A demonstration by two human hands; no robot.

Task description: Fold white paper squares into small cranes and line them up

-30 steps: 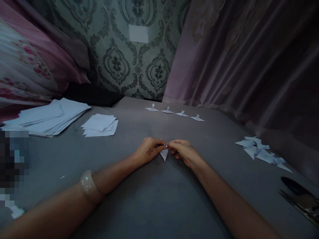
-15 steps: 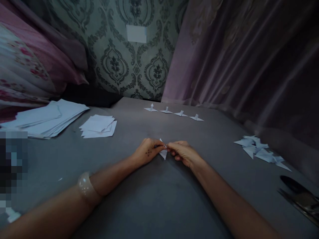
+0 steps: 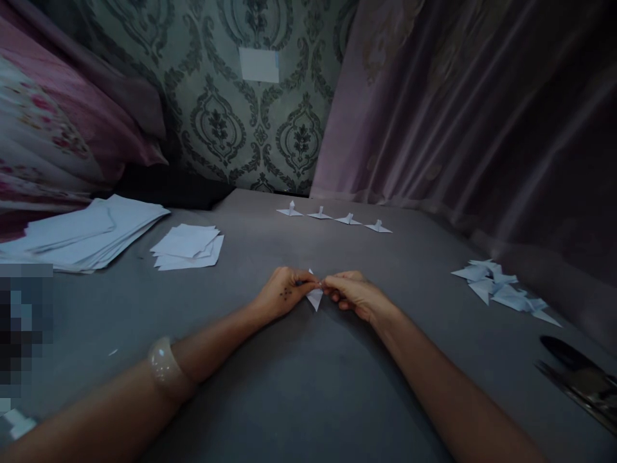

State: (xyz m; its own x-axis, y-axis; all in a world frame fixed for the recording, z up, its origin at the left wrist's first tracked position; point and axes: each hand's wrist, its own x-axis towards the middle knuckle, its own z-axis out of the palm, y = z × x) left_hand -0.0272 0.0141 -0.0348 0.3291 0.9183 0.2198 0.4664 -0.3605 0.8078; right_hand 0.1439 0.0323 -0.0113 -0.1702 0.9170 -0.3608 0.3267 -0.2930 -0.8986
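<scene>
Barely moved, hands pinch folded paper far from the surface's back edge.

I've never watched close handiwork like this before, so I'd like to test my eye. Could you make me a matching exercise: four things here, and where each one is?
Things
1. small folded paper
2. row of four folded papers
3. heap of folded papers
4. pale bangle

Places
A. near the far edge of the grey surface
B. around the left forearm
C. at the fingertips of the left hand and the right hand
D. off to the right of both hands

Pairs: 1-C, 2-A, 3-D, 4-B
</scene>
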